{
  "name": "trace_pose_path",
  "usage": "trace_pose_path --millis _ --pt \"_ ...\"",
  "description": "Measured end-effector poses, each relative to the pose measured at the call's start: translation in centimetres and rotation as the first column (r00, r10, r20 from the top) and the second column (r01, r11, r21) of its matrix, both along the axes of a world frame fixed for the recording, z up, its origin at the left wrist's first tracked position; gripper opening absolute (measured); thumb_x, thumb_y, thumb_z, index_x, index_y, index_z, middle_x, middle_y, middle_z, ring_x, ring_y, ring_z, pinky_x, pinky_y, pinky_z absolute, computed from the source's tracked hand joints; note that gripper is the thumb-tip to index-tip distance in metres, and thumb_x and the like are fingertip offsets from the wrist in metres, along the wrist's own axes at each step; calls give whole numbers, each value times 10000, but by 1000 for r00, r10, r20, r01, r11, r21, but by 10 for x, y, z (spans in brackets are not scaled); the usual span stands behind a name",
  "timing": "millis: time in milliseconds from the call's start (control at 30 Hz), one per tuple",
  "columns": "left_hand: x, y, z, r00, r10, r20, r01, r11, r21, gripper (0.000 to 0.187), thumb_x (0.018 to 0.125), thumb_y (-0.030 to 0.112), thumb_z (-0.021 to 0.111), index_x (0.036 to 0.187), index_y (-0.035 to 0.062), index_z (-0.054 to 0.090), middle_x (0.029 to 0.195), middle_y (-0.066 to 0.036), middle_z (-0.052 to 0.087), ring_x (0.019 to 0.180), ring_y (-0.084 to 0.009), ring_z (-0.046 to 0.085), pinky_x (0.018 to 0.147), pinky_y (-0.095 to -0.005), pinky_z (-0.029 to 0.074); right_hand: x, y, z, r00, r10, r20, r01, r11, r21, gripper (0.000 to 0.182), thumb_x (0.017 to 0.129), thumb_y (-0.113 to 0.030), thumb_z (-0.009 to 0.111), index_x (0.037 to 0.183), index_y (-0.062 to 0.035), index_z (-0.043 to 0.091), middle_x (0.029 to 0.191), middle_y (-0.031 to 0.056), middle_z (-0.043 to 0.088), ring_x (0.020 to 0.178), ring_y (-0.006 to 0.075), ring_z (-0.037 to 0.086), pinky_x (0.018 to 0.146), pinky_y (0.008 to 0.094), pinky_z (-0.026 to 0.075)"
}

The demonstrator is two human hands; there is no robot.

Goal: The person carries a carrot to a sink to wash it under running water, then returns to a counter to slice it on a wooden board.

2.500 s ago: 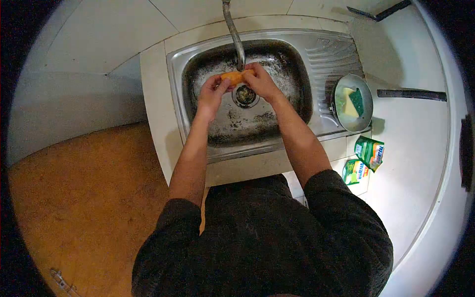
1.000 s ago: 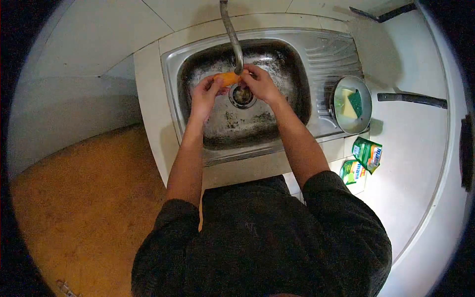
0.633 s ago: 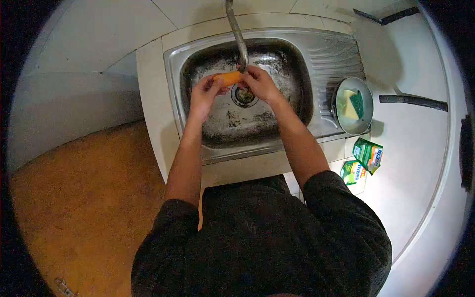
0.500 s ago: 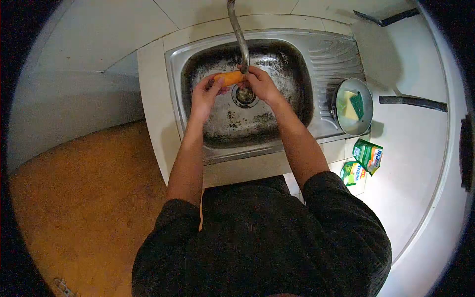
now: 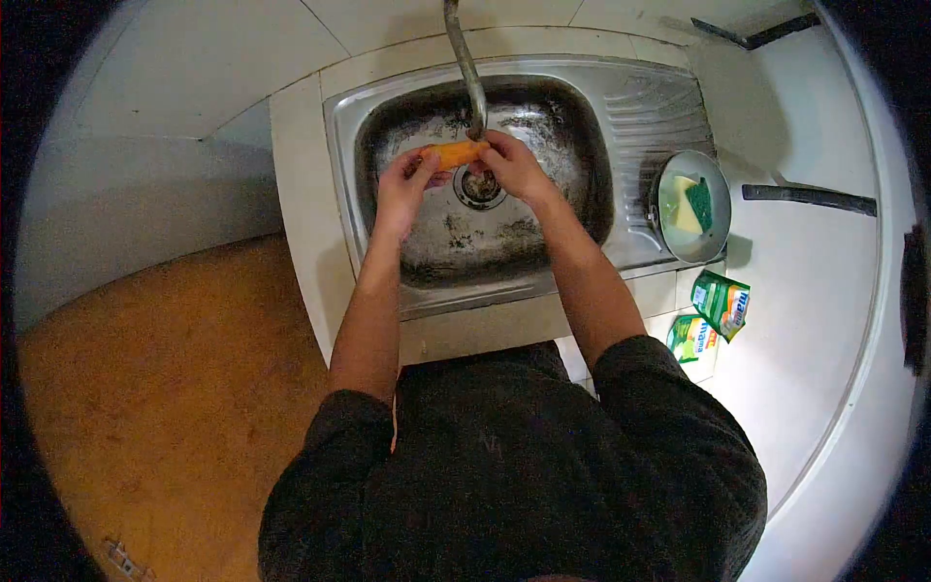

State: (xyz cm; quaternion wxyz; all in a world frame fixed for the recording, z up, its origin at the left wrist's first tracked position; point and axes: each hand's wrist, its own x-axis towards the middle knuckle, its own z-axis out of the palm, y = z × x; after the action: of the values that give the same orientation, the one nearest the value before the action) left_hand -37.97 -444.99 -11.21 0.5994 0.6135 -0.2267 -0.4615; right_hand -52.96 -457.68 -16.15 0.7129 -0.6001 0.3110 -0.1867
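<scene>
An orange carrot point(image 5: 456, 154) lies sideways between my two hands, just below the mouth of the metal faucet point(image 5: 469, 78). My left hand point(image 5: 405, 184) closes its thumb and fingers round the carrot's left end. At the right end, the fingers of my right hand point(image 5: 513, 167) pinch it close beside the spout. Both hands are over the stained steel sink point(image 5: 485, 254), with the drain point(image 5: 479, 188) under the carrot. Part of the carrot is hidden by my fingers, and I cannot make out whether water runs.
On the ridged drainboard point(image 5: 652, 116) to the right stands a metal bowl point(image 5: 720, 238) holding a yellow and green sponge point(image 5: 695, 206). Two green packets point(image 5: 721, 304) lie on the pale surface below it. A black strip point(image 5: 810, 199) runs along the right side.
Hardly anything differs. The carrot stays in both hands under the faucet, with its visible part and my right fingers shifted very slightly.
</scene>
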Motion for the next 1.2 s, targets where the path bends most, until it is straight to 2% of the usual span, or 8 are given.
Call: trace_pose_path --millis 200,267,400,533,600,867,1100,1200 --pt "-1 0 -2 999 -18 -31 17 999 -34 382 918 186 610 1212 -47 540 1012 -129 632 865 -192 655 765 -284 533 0 -2 7 998 42 -56 -43 999 -25 396 941 -143 509 1291 37 465 959 101 645 726 140 623 678 263 528" --pt "-2 0 -4 999 -27 20 28 998 -54 379 907 158 621 1225 -32 539 1043 -118 623 889 -182 646 790 -278 523 2 0 2 964 -154 216 92 958 272 335 948 -135 494 1242 25 505 1002 106 631 717 146 622 657 268 533" --pt "-6 -8 1 978 -94 187 103 994 -42 405 869 93 656 1246 3 539 1112 -83 598 958 -152 613 847 -258 490 3 8 27 975 -203 92 164 931 326 267 938 -91 481 1178 12 539 1029 104 622 707 153 621 633 268 535" --pt "-16 -18 13 979 -115 167 114 993 10 419 855 90 670 1248 17 544 1130 -82 593 979 -144 597 852 -257 485 -1 10 25 967 -251 51 243 961 130 250 893 -68 517 1129 10 551 991 106 635 716 152 623 620 266 535" --pt "-22 -22 15 922 -106 372 120 993 -14 406 854 94 670 1237 23 555 1120 -84 600 989 -146 593 834 -251 490 -5 10 24 969 -245 46 245 970 1 256 879 -67 532 1123 10 553 975 107 640 721 150 624 619 264 534" --pt "-23 -25 -6 949 -178 259 178 984 22 444 876 101 645 1287 -3 513 1170 -95 598 1048 -144 566 907 -265 457 -19 5 19 981 -192 -33 183 967 -176 245 867 -95 565 1091 2 549 934 105 645 742 143 623 665 268 519" --pt "-29 -21 11 965 -111 238 117 993 -9 393 884 72 626 1255 -18 530 1163 -106 601 1063 -156 568 933 -270 450 -13 3 11 982 -189 31 191 979 -68 230 860 -118 578 1059 -6 546 914 107 640 745 165 626 670 276 522" --pt "-28 -20 5 981 -92 169 105 992 -68 378 876 56 633 1235 -15 543 1157 -102 604 1047 -156 579 926 -267 456 -8 7 11 969 -242 -44 211 910 -357 228 860 -123 579 1056 -12 548 926 104 641 747 172 626 668 275 523"
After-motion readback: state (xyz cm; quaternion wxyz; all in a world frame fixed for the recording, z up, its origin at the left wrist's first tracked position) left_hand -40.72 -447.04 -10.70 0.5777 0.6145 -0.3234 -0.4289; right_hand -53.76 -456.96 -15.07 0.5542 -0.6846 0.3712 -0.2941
